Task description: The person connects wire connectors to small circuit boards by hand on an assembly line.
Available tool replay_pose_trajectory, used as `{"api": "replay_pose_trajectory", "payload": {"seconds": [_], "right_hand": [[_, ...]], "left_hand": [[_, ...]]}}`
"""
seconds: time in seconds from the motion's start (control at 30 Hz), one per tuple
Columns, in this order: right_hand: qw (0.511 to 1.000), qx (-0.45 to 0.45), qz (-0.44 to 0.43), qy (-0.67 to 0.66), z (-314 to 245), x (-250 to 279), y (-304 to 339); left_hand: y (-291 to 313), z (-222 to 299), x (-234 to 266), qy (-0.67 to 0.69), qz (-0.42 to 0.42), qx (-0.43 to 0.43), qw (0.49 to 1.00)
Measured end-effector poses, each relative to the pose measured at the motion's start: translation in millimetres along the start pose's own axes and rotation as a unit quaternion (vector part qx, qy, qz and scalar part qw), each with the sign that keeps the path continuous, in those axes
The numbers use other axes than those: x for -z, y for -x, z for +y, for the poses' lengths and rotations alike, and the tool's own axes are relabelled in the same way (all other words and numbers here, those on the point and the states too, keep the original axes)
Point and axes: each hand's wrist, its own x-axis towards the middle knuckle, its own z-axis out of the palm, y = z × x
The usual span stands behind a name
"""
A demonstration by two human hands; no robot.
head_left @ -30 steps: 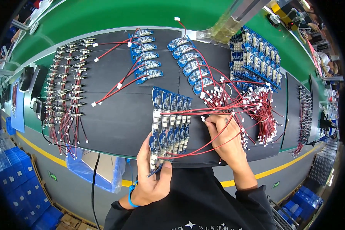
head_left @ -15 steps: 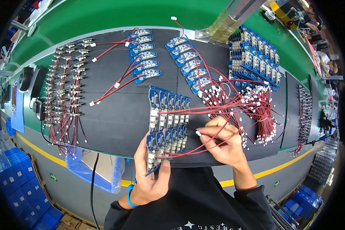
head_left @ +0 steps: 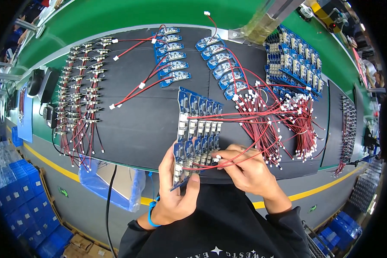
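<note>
My left hand [head_left: 178, 200] grips the lower end of a blue circuit board panel [head_left: 185, 150] between thumb and fingers and keeps it tilted up off the black mat. Rows of white sockets line the panel, and several red and black wires [head_left: 236, 115] run from it to the right. With thumb and fingertips pinched, my right hand [head_left: 249, 172] holds a white wire connector [head_left: 217, 158] close against the panel's right edge. I cannot tell whether the connector touches a socket. Just beyond that hand lies a bundle of wire leads [head_left: 262, 137] with white plugs.
Two columns of small blue boards [head_left: 174, 66] with red leads lie on the black mat [head_left: 133, 129]. Stacked panels [head_left: 294, 62] stand at the far right, below a metal post [head_left: 266, 21]. Wired boards [head_left: 79, 94] fill the left. A second wire bundle [head_left: 303, 124] sits at right.
My right hand has moved left with the connector, from beside the panel to its right edge. The left hand keeps its grip on the panel. The whole view has shifted slightly.
</note>
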Motion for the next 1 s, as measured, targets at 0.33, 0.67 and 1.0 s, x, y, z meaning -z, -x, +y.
{"api": "replay_pose_trajectory", "payload": {"seconds": [0.33, 0.67, 1.0], "right_hand": [[0.955, -0.185, 0.017, -0.23, -7.2, -8.3, 3.4], [0.983, -0.115, 0.021, -0.139, -6.6, -14.3, -4.7], [0.978, -0.149, 0.006, -0.149, -10.8, -6.4, -9.1]], "left_hand": [[-1.2, -2.9, 0.3, 0.008, 0.001, -0.01, 1.0], [-3.0, -6.2, -7.4, -0.029, 0.041, -0.035, 0.998], [-7.7, -2.2, -7.7, -0.066, 0.019, -0.064, 0.996]]}}
